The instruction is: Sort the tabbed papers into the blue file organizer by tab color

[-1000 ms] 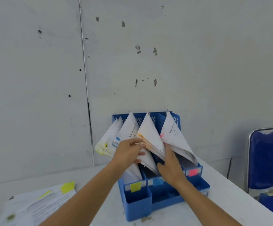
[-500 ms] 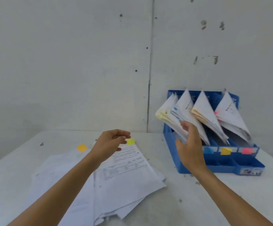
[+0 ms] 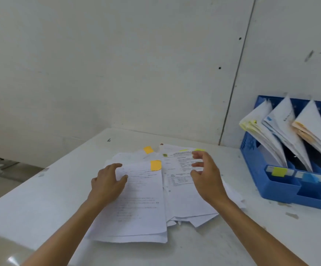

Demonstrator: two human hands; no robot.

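As left hand [image 3: 106, 181] lowers, touching papers [image 3: 142, 208] (loose)

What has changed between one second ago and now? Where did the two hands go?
Both hands came away from the file organizer and went over to the loose paper pile on its left. The left hand now rests on the orange-tabbed sheet; the right hand hovers open above the pile. The filed papers stayed in their slots.

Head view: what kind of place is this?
Likely a plain office or back room: a white table carrying loose tabbed papers, a blue file organizer with colour-labelled slots, and a bare, scuffed wall.
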